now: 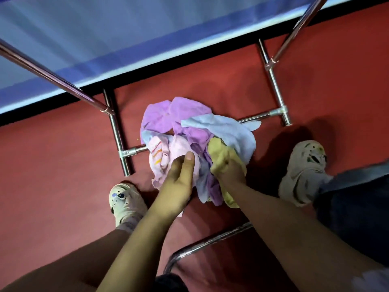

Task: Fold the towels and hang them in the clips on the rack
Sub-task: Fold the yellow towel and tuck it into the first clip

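Left hand (179, 175) gripping pink towel (162, 157), right hand (230, 169) clutching yellow towel (221, 157), in pile on floor (63, 165).

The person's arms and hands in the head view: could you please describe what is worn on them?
Nothing is worn on either: the left hand and right hand are ungloved, with no ring, watch or bracelet visible, and both forearms are bare with no sleeve in view. The left thumbnail is short and unpainted.
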